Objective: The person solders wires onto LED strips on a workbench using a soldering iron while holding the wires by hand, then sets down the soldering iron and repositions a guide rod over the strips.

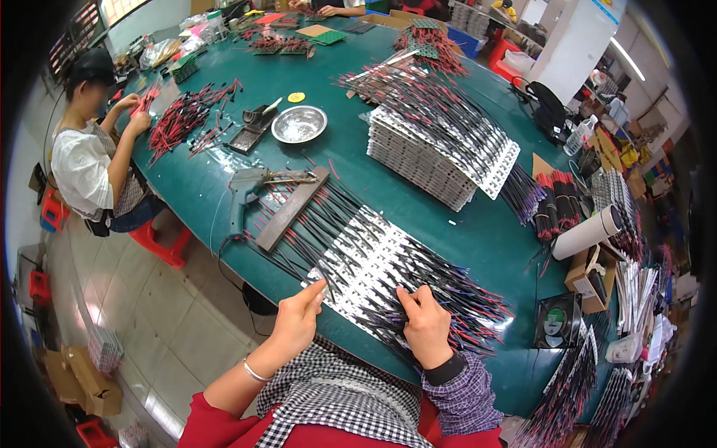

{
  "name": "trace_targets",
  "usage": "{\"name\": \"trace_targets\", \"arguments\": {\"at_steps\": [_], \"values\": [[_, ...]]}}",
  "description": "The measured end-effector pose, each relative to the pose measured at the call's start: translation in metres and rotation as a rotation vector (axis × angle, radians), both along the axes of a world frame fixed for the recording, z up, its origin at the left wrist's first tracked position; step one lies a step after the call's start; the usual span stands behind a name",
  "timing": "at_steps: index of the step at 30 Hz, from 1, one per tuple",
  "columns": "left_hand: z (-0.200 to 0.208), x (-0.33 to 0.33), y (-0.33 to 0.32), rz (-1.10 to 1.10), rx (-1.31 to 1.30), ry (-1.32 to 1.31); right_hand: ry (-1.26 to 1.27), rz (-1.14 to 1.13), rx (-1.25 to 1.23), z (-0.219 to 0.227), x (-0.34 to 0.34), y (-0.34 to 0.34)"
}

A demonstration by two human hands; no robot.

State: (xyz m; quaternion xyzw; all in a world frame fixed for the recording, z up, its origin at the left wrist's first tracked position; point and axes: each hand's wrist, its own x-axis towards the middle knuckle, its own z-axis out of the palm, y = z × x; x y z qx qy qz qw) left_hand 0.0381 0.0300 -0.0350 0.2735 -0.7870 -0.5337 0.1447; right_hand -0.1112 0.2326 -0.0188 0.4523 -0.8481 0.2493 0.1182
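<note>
A white perforated board [366, 257] lies in front of me, with rows of black and red wires [455, 299] laid across it and fanning out to both sides. At the board's near left edge, my left hand [297, 317] is closed, thumb and index finger pinched at a black wire. My right hand [427, 326] is closed over the wires on the right part, thumb and index finger pinching a black wire. A dark flat bar [293, 209] rests across the wires' left ends. Beside it lies a teal glue gun [243, 196] with a cord.
A tall stack of white boards [426, 157] with wires stands beyond on the green table [336, 168]. Further off are a metal bowl [299, 124] and a wire pile [190, 116]. Right: a white cylinder [588, 231], small fan [556, 321]. A co-worker [89, 149] sits left.
</note>
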Motion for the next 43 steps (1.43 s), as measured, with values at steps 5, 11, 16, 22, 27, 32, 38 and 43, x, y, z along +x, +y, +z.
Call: {"name": "trace_targets", "arguments": {"at_steps": [5,11,16,22,27,32,38,43], "values": [[-0.004,-0.018,-0.006,0.099,0.561,0.080,0.017,0.011,0.022,0.000,-0.001,0.001],[0.000,-0.015,0.013,0.124,0.888,0.148,0.003,0.032,0.048,0.001,0.000,0.002],[-0.009,-0.014,0.034,-0.209,0.009,0.266,-0.041,0.022,0.082,0.001,0.003,0.003],[0.008,-0.014,0.046,-0.414,-0.361,0.174,-0.167,0.172,-0.187,0.004,-0.001,0.010],[0.006,-0.013,0.042,-0.511,-0.495,0.036,-0.111,-0.013,0.117,0.043,0.003,0.043],[0.013,-0.007,0.045,-0.571,-0.632,-0.003,-0.109,-0.267,-0.024,0.078,-0.038,0.091],[0.012,-0.021,0.056,-0.680,-0.624,0.069,0.274,-0.427,-0.010,0.050,-0.192,0.092],[-0.020,-0.017,0.043,-0.695,-0.726,0.139,0.298,-0.538,0.183,0.006,-0.299,0.065]]}}
